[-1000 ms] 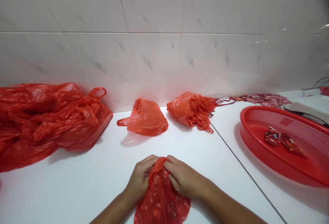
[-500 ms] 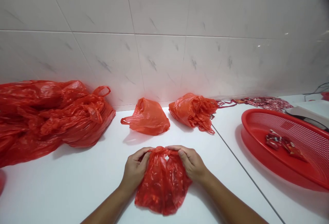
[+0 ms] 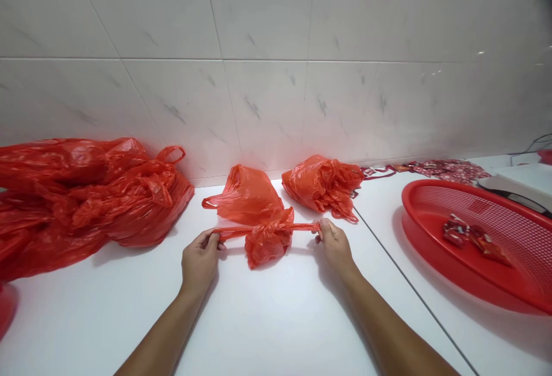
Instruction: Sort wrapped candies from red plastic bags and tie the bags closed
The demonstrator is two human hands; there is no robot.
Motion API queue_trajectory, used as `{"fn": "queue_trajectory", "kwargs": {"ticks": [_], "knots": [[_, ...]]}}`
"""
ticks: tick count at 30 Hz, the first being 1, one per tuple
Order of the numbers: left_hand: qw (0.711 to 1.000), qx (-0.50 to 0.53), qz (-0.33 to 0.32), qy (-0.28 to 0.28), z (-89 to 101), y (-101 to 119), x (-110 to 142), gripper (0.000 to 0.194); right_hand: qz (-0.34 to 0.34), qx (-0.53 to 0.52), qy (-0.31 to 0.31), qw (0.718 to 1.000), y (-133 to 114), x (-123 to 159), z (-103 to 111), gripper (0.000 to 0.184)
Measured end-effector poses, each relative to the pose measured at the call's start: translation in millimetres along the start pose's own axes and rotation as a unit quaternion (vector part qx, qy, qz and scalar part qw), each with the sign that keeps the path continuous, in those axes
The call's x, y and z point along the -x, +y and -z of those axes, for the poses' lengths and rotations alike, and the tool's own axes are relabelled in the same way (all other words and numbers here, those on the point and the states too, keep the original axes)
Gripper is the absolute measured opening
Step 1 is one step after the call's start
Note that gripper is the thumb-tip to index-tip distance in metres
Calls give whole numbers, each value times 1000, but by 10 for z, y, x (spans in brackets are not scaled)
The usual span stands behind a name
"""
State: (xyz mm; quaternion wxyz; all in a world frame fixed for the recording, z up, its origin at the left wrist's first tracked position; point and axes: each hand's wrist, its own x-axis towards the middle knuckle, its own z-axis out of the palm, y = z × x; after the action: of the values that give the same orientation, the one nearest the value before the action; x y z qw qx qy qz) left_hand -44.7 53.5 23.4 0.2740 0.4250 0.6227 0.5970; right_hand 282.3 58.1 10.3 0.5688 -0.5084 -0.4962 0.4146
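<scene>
My left hand [image 3: 199, 264] and my right hand [image 3: 335, 248] pinch opposite ends of a twisted strip of red plastic, the stretched handles of a red plastic bag [image 3: 267, 242]. The bag hangs bunched in a small wad at the middle of the strip, just above the white counter [image 3: 267, 318]. Its wad overlaps a looser red plastic bag [image 3: 245, 196] lying behind it. A crumpled red bag [image 3: 323, 187] rests against the wall to the right of that one.
A large heap of red plastic bags [image 3: 86, 195] lies at the left. On the right stands a red mesh basket [image 3: 470, 215] holding small red packets [image 3: 470, 237]. Patterned red wrappers [image 3: 448, 171] and a white object [image 3: 521, 183] sit behind it, below white marble-look wall tiles [image 3: 267, 65].
My hands have moved apart sideways and pulled the bag's handles taut. The bag has gone from a loose bunch to a tight wad, and it now sits farther from me on the counter.
</scene>
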Motion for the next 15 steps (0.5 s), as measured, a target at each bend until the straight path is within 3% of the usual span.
{"fn": "queue_trajectory", "kwargs": {"ticks": [2, 6, 10, 13, 15], "knots": [[999, 39, 16, -21, -28, -11, 36, 29, -43, -101, -53, 993, 0, 6, -39, 59], [979, 184, 46, -78, -99, 92, 206, 36, -57, -265, -139, 952, -107, 101, -111, 68], [893, 363, 174, -201, -167, 237, 434, 32, -97, -305, -203, 925, -135, 179, -143, 69], [866, 339, 212, -300, -229, 274, 585, 40, -129, -308, -256, 907, -69, 180, -149, 71], [872, 319, 207, -307, -265, 267, 623, 46, -140, -313, -259, 903, -27, 159, -154, 72]]}}
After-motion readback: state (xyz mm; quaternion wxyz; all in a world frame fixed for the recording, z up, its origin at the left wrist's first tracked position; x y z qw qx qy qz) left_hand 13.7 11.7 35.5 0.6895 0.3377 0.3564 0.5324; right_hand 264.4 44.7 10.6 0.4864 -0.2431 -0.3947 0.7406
